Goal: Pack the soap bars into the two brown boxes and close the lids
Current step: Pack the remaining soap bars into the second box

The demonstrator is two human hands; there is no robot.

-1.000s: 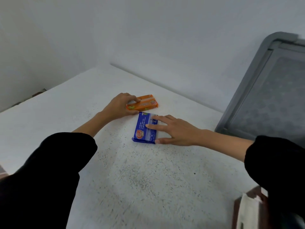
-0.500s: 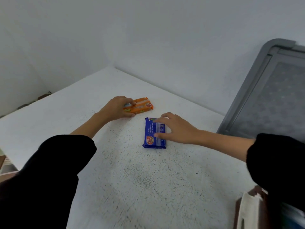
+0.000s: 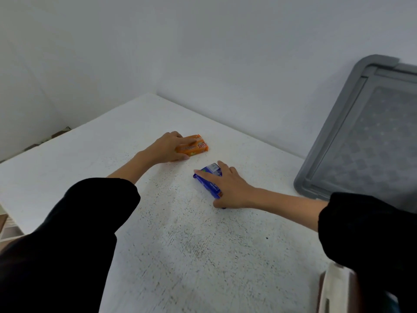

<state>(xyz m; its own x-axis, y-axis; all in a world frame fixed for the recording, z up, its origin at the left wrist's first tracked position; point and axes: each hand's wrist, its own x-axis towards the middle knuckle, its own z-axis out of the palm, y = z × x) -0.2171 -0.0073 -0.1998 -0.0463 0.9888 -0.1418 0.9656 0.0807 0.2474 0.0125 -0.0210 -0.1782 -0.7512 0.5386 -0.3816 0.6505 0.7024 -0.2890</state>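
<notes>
Counter (image 3: 191, 256): white, speckled; set into a corner of white walls.
Orange soap bar (image 3: 194, 146): laid flat on the counter, just above frame centre.
Left hand (image 3: 168, 147): curled over the near end of the orange soap bar, thumb at its lower edge.
Blue soap bar (image 3: 208, 181): at frame centre, largely covered.
Right hand (image 3: 230, 188): closed around the blue soap bar, fingers spread over its top.
Grey lid (image 3: 370, 141): leaned at the right edge of the frame.
Sleeves: black, on both arms.

White speckled counter (image 3: 180, 245), bearing: orange soap bar (image 3: 195, 147) far centre, under left hand (image 3: 168, 147); blue soap bar (image 3: 208, 182) just nearer, under right hand (image 3: 228, 188); grey lid (image 3: 361, 132) far right.
</notes>
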